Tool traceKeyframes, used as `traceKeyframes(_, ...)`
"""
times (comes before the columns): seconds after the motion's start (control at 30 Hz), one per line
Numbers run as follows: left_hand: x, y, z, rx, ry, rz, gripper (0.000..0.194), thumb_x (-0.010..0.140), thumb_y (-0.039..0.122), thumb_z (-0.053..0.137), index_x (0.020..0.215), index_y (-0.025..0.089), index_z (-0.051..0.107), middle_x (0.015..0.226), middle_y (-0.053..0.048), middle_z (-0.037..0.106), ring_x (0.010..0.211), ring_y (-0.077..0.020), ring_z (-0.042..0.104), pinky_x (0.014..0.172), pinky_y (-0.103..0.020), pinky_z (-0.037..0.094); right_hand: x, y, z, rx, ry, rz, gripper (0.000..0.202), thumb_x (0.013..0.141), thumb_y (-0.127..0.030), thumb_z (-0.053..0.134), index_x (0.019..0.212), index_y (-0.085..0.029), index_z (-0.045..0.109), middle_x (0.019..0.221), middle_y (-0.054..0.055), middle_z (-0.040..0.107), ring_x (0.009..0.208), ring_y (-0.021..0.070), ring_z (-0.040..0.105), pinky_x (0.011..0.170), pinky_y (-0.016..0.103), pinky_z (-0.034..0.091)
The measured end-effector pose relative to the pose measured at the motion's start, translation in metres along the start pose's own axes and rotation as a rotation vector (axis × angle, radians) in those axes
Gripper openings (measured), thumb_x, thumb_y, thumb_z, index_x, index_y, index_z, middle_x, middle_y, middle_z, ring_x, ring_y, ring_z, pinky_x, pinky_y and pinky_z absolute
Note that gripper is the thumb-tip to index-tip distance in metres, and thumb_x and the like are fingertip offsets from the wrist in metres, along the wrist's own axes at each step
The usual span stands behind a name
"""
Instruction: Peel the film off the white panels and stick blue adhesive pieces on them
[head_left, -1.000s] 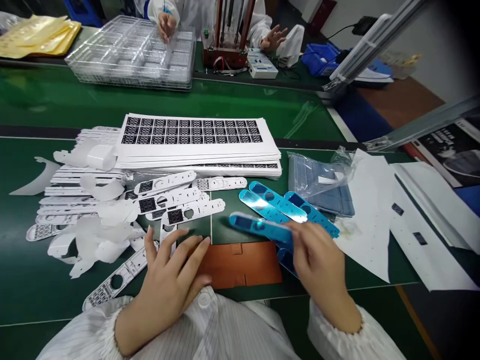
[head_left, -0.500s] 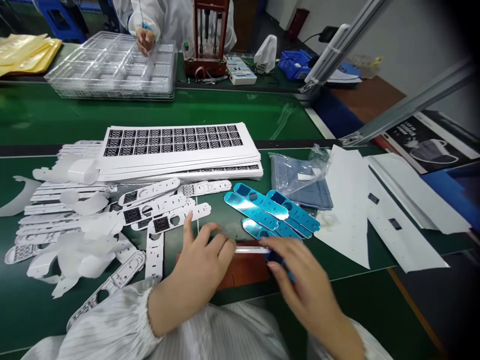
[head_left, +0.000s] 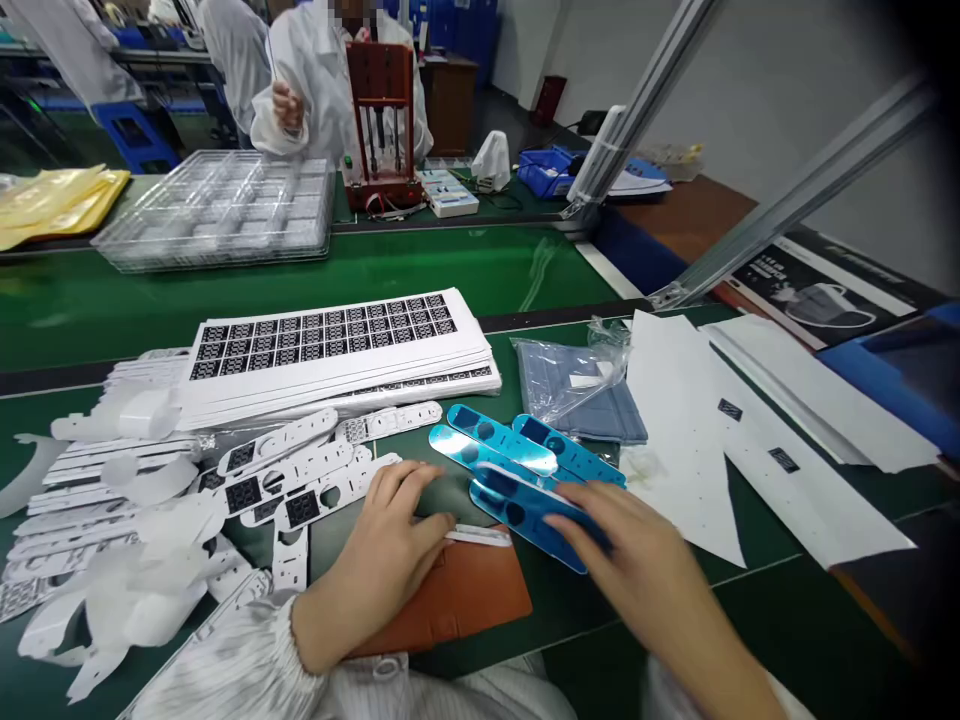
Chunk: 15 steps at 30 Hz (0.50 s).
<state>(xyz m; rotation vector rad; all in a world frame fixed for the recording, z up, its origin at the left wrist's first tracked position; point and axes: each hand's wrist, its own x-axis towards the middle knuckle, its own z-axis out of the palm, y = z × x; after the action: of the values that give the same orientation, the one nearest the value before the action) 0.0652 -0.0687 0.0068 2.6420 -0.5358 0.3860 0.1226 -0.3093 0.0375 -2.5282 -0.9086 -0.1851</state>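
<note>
My right hand [head_left: 630,550] grips a glossy blue panel [head_left: 517,490], elongated with rounded ends and tilted up on edge above other blue panels [head_left: 495,455] lying on the green table. My left hand [head_left: 382,560] has its fingers curled over one end of a narrow white strip-like piece [head_left: 480,535]; its underside is hidden. Beneath this hand lies a reddish-brown flat pad [head_left: 480,585]. Left of it are white die-cut labels [head_left: 300,510] with dark printed blocks and round holes.
Behind the labels sits a stack of printed sheets [head_left: 330,345]. Peeled white liners [head_left: 142,570] pile up at left. A bagged blue cloth [head_left: 577,385] and white papers [head_left: 675,430] lie at right. Across the belt, a person stands by clear trays [head_left: 217,215] and a red press [head_left: 381,130].
My right hand has moved away from the white piece and lifted a blue panel. My left hand stays near the pad with the white piece. The camera view has tilted up.
</note>
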Motion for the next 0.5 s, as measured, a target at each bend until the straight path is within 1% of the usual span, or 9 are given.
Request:
traceKeyframes(0.03, 0.0, 0.0, 0.0, 0.016, 0.015, 0.002, 0.016, 0.086, 0.014, 0.05, 0.089, 0.021, 0.064, 0.125, -0.012, 0.047, 0.12, -0.0295, 0.04, 0.092, -0.053, 0.046, 0.012, -0.008, 0.008, -0.011, -0.006, -0.03, 0.018, 0.094, -0.024, 0.043, 0.099, -0.017, 0.059, 0.085, 0.008, 0.066, 0.076, 0.0215, 0.062, 0.061, 0.033, 0.051)
traceKeyframes(0.1, -0.001, 0.0, 0.0, 0.055, 0.04, -0.01, 0.016, 0.085, 0.011, 0.048, 0.087, 0.019, 0.063, 0.129, -0.013, 0.041, 0.127, -0.0312, 0.033, 0.095, -0.052, 0.045, 0.032, -0.023, 0.025, 0.001, -0.061, -0.107, 0.015, 0.091, -0.018, 0.048, 0.099, -0.016, 0.06, 0.083, 0.006, 0.065, 0.076, 0.0203, 0.061, 0.064, 0.032, 0.051)
traceKeyframes(0.17, -0.001, -0.001, 0.002, 0.098, 0.08, -0.029, 0.017, 0.085, 0.01, 0.046, 0.085, 0.018, 0.061, 0.127, -0.013, 0.043, 0.127, -0.0311, 0.035, 0.095, -0.051, 0.045, 0.045, -0.034, 0.034, 0.013, -0.124, -0.167, 0.013, 0.088, -0.014, 0.053, 0.097, -0.018, 0.062, 0.08, 0.003, 0.063, 0.074, 0.0181, 0.059, 0.063, 0.03, 0.049)
traceKeyframes(0.2, -0.002, -0.001, 0.003, 0.112, 0.101, -0.029, 0.017, 0.086, 0.009, 0.044, 0.086, 0.018, 0.06, 0.124, -0.012, 0.047, 0.124, -0.0299, 0.038, 0.095, -0.05, 0.045, 0.05, -0.036, 0.035, 0.016, -0.152, -0.196, 0.012, 0.086, -0.013, 0.054, 0.094, -0.019, 0.062, 0.079, 0.001, 0.062, 0.073, 0.0169, 0.058, 0.063, 0.028, 0.048)
traceKeyframes(0.27, -0.002, -0.003, 0.007, 0.104, 0.115, -0.025, 0.021, 0.087, 0.007, 0.04, 0.088, 0.018, 0.057, 0.111, -0.009, 0.057, 0.111, -0.0242, 0.05, 0.093, -0.047, 0.045, 0.054, -0.036, 0.032, 0.016, -0.2, -0.233, 0.011, 0.085, -0.014, 0.058, 0.088, -0.023, 0.063, 0.081, -0.001, 0.062, 0.075, 0.0148, 0.058, 0.065, 0.026, 0.047)
traceKeyframes(0.3, -0.003, -0.004, 0.009, 0.089, 0.111, -0.023, 0.023, 0.087, 0.005, 0.038, 0.089, 0.019, 0.056, 0.103, -0.006, 0.061, 0.102, -0.0209, 0.054, 0.092, -0.045, 0.045, 0.056, -0.033, 0.029, 0.005, -0.211, -0.233, 0.011, 0.085, -0.015, 0.059, 0.088, -0.024, 0.064, 0.084, -0.002, 0.062, 0.077, 0.0142, 0.058, 0.067, 0.026, 0.047)
traceKeyframes(0.37, -0.004, -0.006, 0.013, 0.077, 0.115, -0.027, 0.027, 0.086, 0.003, 0.036, 0.095, 0.019, 0.055, 0.086, 0.0, 0.064, 0.085, -0.0164, 0.058, 0.09, -0.042, 0.044, 0.061, -0.025, 0.027, -0.047, -0.199, -0.186, 0.012, 0.084, -0.016, 0.061, 0.092, -0.025, 0.064, 0.091, 0.001, 0.062, 0.081, 0.0162, 0.058, 0.07, 0.029, 0.046)
traceKeyframes(0.43, -0.005, -0.008, 0.016, 0.107, 0.149, -0.043, 0.027, 0.087, 0.005, 0.038, 0.103, 0.019, 0.055, 0.082, 0.001, 0.065, 0.08, -0.016, 0.058, 0.089, -0.042, 0.042, 0.069, -0.016, 0.031, -0.128, -0.165, -0.104, 0.014, 0.08, -0.017, 0.065, 0.094, -0.021, 0.065, 0.092, 0.006, 0.061, 0.083, 0.0219, 0.057, 0.07, 0.035, 0.045)
traceKeyframes(0.5, -0.007, -0.01, 0.016, 0.127, 0.202, -0.047, 0.023, 0.087, 0.011, 0.043, 0.103, 0.021, 0.056, 0.078, 0.002, 0.064, 0.078, -0.0162, 0.057, 0.091, -0.042, 0.039, 0.078, -0.01, 0.039, -0.194, -0.148, -0.042, 0.017, 0.073, -0.018, 0.073, 0.088, -0.018, 0.065, 0.087, 0.008, 0.06, 0.082, 0.0271, 0.056, 0.068, 0.04, 0.044)
